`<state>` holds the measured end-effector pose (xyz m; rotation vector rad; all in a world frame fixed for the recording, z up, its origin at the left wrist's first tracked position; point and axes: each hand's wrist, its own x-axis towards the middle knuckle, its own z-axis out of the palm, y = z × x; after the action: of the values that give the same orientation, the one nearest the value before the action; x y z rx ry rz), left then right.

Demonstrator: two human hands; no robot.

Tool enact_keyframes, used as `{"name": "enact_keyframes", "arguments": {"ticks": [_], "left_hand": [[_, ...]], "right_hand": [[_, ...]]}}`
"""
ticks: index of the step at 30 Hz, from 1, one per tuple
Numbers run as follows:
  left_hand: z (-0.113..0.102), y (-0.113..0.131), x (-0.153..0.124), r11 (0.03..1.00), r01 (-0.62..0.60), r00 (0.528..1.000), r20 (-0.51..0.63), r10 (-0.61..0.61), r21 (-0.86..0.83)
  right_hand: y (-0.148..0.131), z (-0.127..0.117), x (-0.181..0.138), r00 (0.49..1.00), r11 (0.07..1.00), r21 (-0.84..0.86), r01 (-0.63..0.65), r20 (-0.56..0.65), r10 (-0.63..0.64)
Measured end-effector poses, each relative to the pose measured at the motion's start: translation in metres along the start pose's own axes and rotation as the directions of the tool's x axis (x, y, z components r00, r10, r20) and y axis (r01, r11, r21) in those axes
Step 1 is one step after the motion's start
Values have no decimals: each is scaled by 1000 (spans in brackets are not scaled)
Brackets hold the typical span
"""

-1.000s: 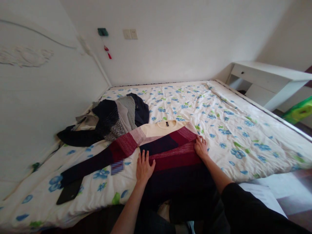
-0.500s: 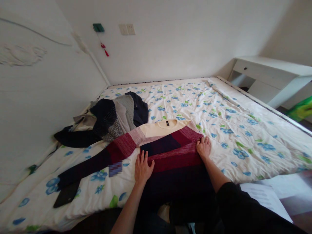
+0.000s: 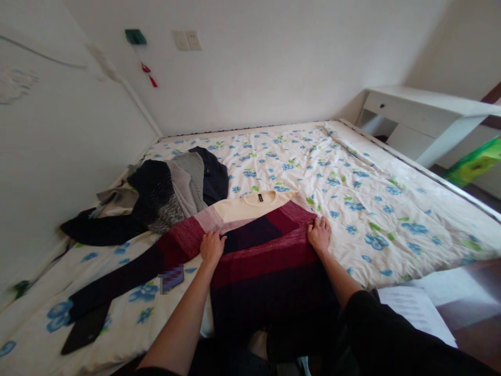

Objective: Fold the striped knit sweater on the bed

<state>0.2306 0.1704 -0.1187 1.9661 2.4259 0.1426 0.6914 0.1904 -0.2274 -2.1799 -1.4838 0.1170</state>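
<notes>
Soft daylight from the right — edges warped, left side blurred.

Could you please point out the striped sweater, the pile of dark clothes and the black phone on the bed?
striped sweater (image 3: 270, 256): head view, red band of its body.
pile of dark clothes (image 3: 156, 190): head view, black top garment.
black phone (image 3: 85, 329): head view, screen middle.

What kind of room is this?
Most likely a bedroom: a bed with a flowered quilt fills it, clothes are piled on it, and a white desk stands beside it.
</notes>
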Motion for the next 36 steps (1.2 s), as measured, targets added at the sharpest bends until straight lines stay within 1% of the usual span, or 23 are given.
{"name": "enact_keyframes", "arguments": {"ticks": [2, 4, 6, 7, 9, 10, 11, 12, 13, 14, 16, 19, 22, 26, 29, 31, 33, 36], "left_hand": [[-8, -2, 9, 1000, 11, 1000, -10, -11, 9], [-14, -3, 14, 999, 31, 999, 8, -31, 21], [-17, -1, 14, 998, 43, 999, 14, -43, 41], [-16, 2, 11, 998, 35, 999, -14, -34, 46], [-9, 11, 4, 998, -46, 993, -105, 49, 30], [-3, 16, -1, 992, -124, 983, -133, 124, 9], [4, 21, -7, 976, -216, 968, -135, 211, -19], [12, 25, -13, 953, -299, 950, -110, 292, -53], [21, 28, -18, 930, -358, 933, -70, 353, -88], [29, 29, -24, 915, -386, 922, -29, 386, -118], [44, 27, -34, 915, -377, 923, 18, 383, -144], [56, 17, -44, 936, -329, 943, 14, 333, -125], [58, 12, -50, 939, -330, 943, 5, 332, -94], [58, 18, -59, 947, -312, 950, -49, 309, -74], [59, 24, -64, 954, -288, 956, -80, 282, -86], [60, 25, -65, 953, -284, 957, -87, 276, -104], [60, 25, -67, 951, -284, 957, -91, 274, -121], [60, 24, -68, 948, -285, 957, -100, 273, -142]], "right_hand": [[0, 0, 1, 1000, 1000, -10, 3, 2, -3], [0, 0, 1, 1000, 1000, -17, -2, 15, 2], [-1, -1, 1, 1000, 1000, -16, -15, 27, 16], [-2, -1, 1, 999, 1000, -13, -20, 30, 20], [-2, -1, 1, 999, 1000, -11, -19, 28, 20], [-2, -1, 0, 1000, 1000, -12, -15, 25, 15], [-2, 0, 0, 1000, 1000, -16, -7, 21, 7], [-1, 0, 0, 1000, 1000, -20, 4, 16, -3], [-1, 0, 0, 1000, 999, -25, 20, 10, -20], [0, -1, 0, 999, 999, -28, 44, 5, -43], [1, -1, 0, 994, 994, -31, 107, 0, -107], [2, -2, 1, 987, 987, -26, 161, 6, -161], [4, -4, 4, 990, 990, 12, 143, -12, -143], [6, -11, 11, 983, 980, 118, 161, -110, -148], [-4, -18, 24, 972, 962, 180, 203, -160, -175], [-20, -21, 38, 967, 948, 198, 247, -115, -228], [-42, -23, 56, 954, 937, 187, 296, -15, -298], [-79, -23, 82, 898, 914, 119, 388, 175, -404]]}}
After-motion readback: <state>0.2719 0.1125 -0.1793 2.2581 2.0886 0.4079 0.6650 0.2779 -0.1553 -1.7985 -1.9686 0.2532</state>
